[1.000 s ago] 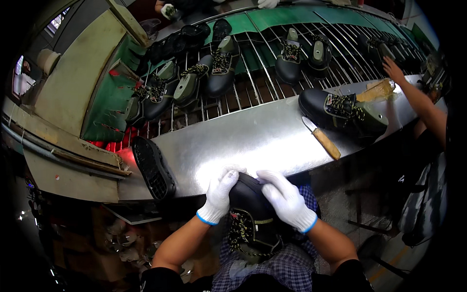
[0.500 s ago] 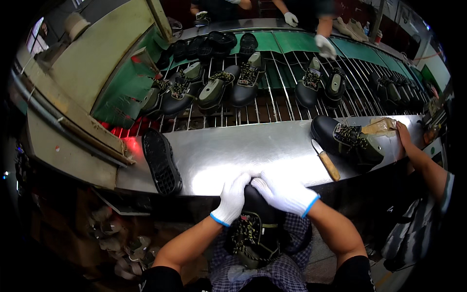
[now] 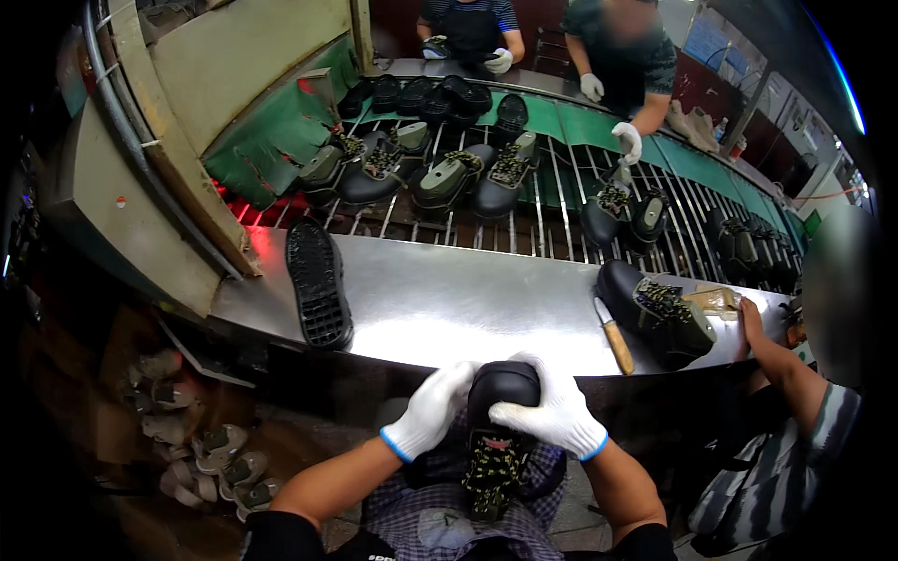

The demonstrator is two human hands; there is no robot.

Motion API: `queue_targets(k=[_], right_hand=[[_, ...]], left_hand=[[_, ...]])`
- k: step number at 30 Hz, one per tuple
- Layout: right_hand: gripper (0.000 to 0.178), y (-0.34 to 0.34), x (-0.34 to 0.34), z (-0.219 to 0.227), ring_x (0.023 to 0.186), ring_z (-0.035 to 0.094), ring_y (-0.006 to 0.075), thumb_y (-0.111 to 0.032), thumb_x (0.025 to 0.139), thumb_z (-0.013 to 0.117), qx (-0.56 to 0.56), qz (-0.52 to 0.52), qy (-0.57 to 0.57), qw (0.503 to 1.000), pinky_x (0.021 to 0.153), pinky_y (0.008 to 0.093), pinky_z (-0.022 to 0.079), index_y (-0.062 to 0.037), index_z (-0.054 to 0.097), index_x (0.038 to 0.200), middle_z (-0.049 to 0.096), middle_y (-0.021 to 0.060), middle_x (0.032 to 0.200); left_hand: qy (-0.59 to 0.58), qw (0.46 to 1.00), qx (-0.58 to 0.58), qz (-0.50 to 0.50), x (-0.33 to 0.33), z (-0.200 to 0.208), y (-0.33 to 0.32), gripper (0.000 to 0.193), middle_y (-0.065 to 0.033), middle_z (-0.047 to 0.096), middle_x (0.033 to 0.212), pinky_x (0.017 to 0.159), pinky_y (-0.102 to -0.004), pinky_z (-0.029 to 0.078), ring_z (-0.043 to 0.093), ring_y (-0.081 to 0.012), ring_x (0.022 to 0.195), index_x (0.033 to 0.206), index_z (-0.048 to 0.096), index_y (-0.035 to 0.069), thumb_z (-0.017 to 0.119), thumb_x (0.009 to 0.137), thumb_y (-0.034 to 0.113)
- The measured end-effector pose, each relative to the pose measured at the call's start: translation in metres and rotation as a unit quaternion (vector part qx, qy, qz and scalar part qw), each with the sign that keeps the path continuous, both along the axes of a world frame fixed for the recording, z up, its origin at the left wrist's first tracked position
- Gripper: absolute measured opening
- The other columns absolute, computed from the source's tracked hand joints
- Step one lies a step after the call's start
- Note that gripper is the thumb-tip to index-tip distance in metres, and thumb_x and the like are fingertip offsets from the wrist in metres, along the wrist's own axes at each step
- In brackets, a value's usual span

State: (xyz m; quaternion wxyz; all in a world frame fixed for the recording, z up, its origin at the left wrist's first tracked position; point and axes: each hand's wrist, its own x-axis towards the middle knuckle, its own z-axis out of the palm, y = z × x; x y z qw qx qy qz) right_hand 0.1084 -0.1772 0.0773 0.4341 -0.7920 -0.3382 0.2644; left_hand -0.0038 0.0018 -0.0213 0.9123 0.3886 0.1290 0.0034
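Between my gloved hands is a black work shoe [image 3: 503, 385], its rounded toe facing away from me and its yellow-flecked laces [image 3: 496, 465] over my lap. My left hand [image 3: 432, 409], in a white glove with a blue cuff, grips the left side of the toe. Across the right side lies my right hand [image 3: 550, 407], its thumb over the top of the toe and its fingers round the far edge. On the metal ledge beyond my hands, a black shoe sole [image 3: 318, 285] lies tread up at the left. A wooden-handled knife [image 3: 615, 338] rests at the right.
Beside the knife stands another black shoe [image 3: 659, 313]. A bar conveyor [image 3: 552, 220] carries several shoes behind the metal ledge [image 3: 449, 285]. Two people stand across it; one person's gloved hand [image 3: 628, 142] is over a shoe. A bystander's bare hand [image 3: 751, 323] touches brown wrapping at the right.
The shoe's toe has tipped up into fuller view, and my right thumb now lies over its top. My view has shifted, and the co-worker's gloved hand across the conveyor has moved down to a shoe.
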Motion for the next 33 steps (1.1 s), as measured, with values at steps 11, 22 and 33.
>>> queue_targets(k=[11,22,33], right_hand=[[0.082,-0.011,-0.003,0.068,0.128,0.062,0.023,-0.022,0.08,0.095,0.299,-0.108,-0.03,0.948,0.113,0.0378,0.049,0.0052,0.053,0.144,0.065,0.0157,0.132],[0.06,-0.016,0.042,0.047,0.125,0.066,0.0304,-0.047,0.112,0.051,0.35,-0.04,0.073,0.933,0.11,0.0426,0.051,0.007,0.061,0.138,0.066,0.0211,0.136],[0.05,0.034,0.056,-0.063,0.138,0.054,0.029,-0.02,0.109,0.041,0.244,-0.005,-0.042,0.969,0.121,0.0426,0.038,0.0001,0.05,0.154,0.058,0.017,0.145]], left_hand=[[-0.054,0.779,-0.538,-0.318,-0.092,-0.044,-0.024,0.095,-0.0172,0.049,0.162,0.121,-0.0552,0.045,0.051,-0.0348,0.147,0.166,0.036,0.013,0.051,0.099,0.078],[0.071,0.989,-0.128,0.028,-0.092,0.072,0.001,0.087,-0.0174,0.058,0.153,0.121,-0.0481,0.046,0.058,-0.0317,0.14,0.162,0.039,0.006,0.067,0.1,0.06],[0.055,0.655,0.754,0.022,0.014,0.237,0.058,0.103,-0.0238,0.066,0.141,0.109,-0.0452,0.053,0.068,-0.0412,0.126,0.149,0.053,0.003,0.094,0.072,0.058]])
